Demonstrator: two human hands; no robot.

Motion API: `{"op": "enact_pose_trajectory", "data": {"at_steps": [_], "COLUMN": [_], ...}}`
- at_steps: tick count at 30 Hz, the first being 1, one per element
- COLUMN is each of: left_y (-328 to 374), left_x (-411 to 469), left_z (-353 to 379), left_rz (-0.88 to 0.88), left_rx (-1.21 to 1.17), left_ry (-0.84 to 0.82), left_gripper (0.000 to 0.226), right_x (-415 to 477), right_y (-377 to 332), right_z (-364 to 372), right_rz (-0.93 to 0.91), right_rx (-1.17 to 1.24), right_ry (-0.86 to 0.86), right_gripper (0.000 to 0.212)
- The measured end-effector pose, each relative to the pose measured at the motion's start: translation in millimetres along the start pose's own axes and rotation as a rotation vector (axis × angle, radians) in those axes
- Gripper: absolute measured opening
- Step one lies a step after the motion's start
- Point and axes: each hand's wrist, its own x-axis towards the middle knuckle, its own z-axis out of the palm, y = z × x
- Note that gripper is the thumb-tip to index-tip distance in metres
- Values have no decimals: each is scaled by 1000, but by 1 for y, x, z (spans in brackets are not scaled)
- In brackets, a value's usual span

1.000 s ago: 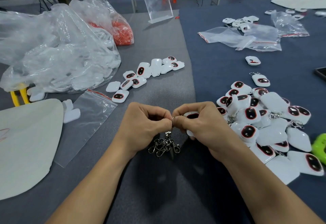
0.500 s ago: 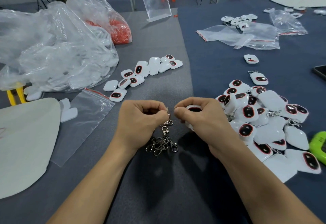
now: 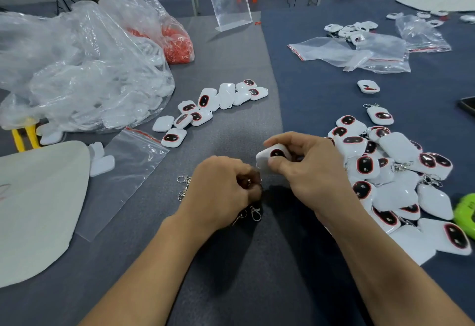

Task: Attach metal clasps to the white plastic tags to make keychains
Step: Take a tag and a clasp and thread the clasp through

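Metal: bunch of silver swivel clasps (image 3: 253, 212) gripped in curled left hand (image 3: 221, 189), low over grey felt mat (image 3: 231, 135). Right hand (image 3: 311, 171) pinches rounded white plastic tag (image 3: 273, 155), held just beside. Step, likely: singling out one clasp. Next calls for threading its ring through the tag's eyelet, hidden here.

Surface: grey felt (image 3: 231, 51) meeting blue felt (image 3: 313, 110) along seam. Clasps (image 3: 183, 188) lying on grey. Tag row (image 3: 226, 95) lying behind clasps; zip bag (image 3: 128, 171), white sheet (image 3: 38, 205) lying left of clasps; big bag (image 3: 77, 76) slumping behind-left; tag pile (image 3: 397, 192) spreading right of clasps, on blue.
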Motion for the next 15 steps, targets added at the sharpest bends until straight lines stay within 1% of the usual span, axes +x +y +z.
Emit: {"op": "enact_pose_trajectory", "data": {"at_steps": [2,5,9,15], "left_y": [-1,-2,-3,-6], "left_x": [1,2,2,3], "left_z": [-1,0,0,1], "left_rz": [-60,-83,-58,-64], "left_rx": [-84,-104,-89,-96], "left_ry": [-11,-19,-18,-35], "left_gripper": [10,14,11,13], "right_x": [0,0,2,2], "right_y": [0,2,1,-1], "right_z": [2,1,-7,-10], "right_rz": [-7,46,51,26], "right_rx": [-85,-117,-120,-192], "right_ry": [-1,-28,-122,-154], "right_gripper": [20,14,16,14]}}
